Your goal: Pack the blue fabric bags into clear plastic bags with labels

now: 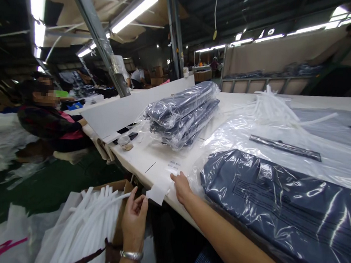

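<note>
A white sheet of labels (158, 191) lies at the table's near edge and bends down over it. Small printed barcodes show toward its far end. My left hand (135, 219), wearing a silver bracelet, is beside the sheet's lower left corner, its thumb and fingertips closed at the paper's edge. On the sheet's right side rests my right hand (182, 188), fingers curled and tips pressed at the paper; exactly what they pinch is partly hidden. Right of that hand lies a dark blue folded item in a clear plastic bag (272, 206).
Several bagged dark blue items are stacked (183, 112) farther back. White strips (273, 104) lie on plastic bags at the right. A box of white foam-like rods (94, 218) stands below the table edge. A small clear tub (123, 141) sits left. A seated person (53, 115) works at left.
</note>
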`<state>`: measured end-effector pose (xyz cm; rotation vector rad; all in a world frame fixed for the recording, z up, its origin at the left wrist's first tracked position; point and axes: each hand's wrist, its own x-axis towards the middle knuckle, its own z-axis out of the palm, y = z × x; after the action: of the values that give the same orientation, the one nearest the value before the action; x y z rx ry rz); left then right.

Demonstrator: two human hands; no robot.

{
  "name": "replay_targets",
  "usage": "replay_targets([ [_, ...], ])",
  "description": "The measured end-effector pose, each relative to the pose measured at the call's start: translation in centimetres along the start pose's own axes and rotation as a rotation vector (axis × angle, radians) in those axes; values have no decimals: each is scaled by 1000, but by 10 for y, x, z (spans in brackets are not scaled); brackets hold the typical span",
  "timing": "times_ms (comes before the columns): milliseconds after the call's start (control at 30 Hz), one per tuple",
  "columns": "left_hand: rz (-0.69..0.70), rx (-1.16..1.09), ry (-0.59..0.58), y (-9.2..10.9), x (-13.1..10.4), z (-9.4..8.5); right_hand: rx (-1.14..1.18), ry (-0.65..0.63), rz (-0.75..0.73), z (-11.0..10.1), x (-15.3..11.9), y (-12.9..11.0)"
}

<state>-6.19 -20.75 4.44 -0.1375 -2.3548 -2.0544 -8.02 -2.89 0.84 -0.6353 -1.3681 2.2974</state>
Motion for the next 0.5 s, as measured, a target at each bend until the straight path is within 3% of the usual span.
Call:
replay_targets([
  [67,24,57,-60,-3,-2,12,-15,73,52,-8,-26,-4],
  [167,143,160,-107,3,-10,31,-2,-3,41,-22,-68,-26],
  [267,458,377,-99,20,-25,51,44,-96,-10,-39,-110,-55],
  [400,961,585,-102,42,-50,76,27,-17,-96,-67,-150,-81],
  [500,1181,610,-177,49,-69,97,33,55,-152,-90,-164,-88],
])
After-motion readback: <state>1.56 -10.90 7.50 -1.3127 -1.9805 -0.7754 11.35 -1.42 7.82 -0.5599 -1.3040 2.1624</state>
